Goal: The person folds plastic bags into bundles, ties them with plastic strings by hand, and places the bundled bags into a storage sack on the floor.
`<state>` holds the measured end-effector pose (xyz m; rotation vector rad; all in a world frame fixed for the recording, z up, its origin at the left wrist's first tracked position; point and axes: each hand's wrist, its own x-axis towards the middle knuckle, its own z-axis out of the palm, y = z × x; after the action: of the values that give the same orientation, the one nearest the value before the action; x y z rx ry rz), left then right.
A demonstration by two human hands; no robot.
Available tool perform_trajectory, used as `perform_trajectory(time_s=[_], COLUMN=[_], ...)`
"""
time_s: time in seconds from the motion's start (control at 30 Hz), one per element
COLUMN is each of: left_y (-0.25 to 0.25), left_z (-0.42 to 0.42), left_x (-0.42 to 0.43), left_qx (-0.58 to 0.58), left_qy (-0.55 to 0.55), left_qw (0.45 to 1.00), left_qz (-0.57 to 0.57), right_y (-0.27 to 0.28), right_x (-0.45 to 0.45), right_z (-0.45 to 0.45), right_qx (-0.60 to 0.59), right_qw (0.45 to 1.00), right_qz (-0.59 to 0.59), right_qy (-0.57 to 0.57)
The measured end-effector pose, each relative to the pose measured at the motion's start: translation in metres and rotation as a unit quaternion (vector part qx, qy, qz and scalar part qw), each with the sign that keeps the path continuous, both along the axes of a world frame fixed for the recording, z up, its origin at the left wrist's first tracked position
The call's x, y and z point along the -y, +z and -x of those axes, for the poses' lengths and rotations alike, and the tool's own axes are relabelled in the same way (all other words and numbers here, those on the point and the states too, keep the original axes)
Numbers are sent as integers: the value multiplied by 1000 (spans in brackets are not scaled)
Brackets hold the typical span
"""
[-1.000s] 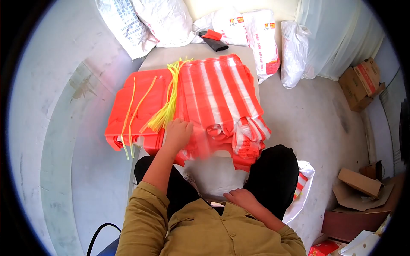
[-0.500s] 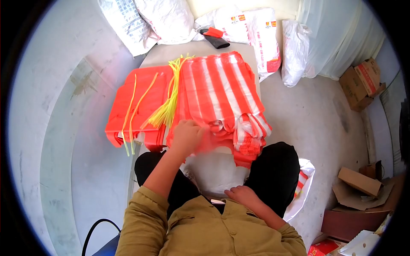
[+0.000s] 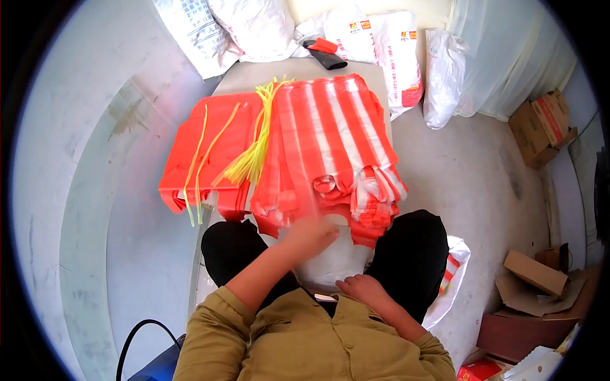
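Indoors, striped plastic [image 3: 337,130] lies on a beige table [image 3: 244,77].

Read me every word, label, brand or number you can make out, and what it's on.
None reads with certainty.
Left white sack: blue characters, too blurred to read.
Middle white sack: small red-and-orange logo labels, too small.
Right white sack: similar labels and red lettering, too small.
Cardboard box: faint print, red band; unreadable.
Striped plastic stack: no text visible.
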<state>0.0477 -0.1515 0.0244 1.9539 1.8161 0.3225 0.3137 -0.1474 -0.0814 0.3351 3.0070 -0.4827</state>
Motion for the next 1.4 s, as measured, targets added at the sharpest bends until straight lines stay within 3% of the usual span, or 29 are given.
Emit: perform_trajectory(time_s=[0.07,0.17,0.27,0.4,0.9,1.4], left_y=[-1,-12,-27,-48,-47,-58], left_z=[12,23,40,49,54,54], left_x=[-4,-14,-17,-12,-7,-9], left_qx=[-12,-130,-140,-151,-123,-138], left_qy=[37,120,109,83,63,70], left_qw=[994,954,978,978,985,980], left_qz=[-106,-242,-107,-120,-102,-125], right_y=[-9,-11,-10,5,-10,-11], right_x=[0,-1,-1,-2,-1,2], right_z=[-1,-2,-1,2,-2,0], right_qx=[-27,-32,-12,-41,-80,-28], right_qw=[999,999,1000,999,996,999], right_qz=[18,0,-8,5,-27,6], right_qy=[-7,-4,1,-4,-7,-24])
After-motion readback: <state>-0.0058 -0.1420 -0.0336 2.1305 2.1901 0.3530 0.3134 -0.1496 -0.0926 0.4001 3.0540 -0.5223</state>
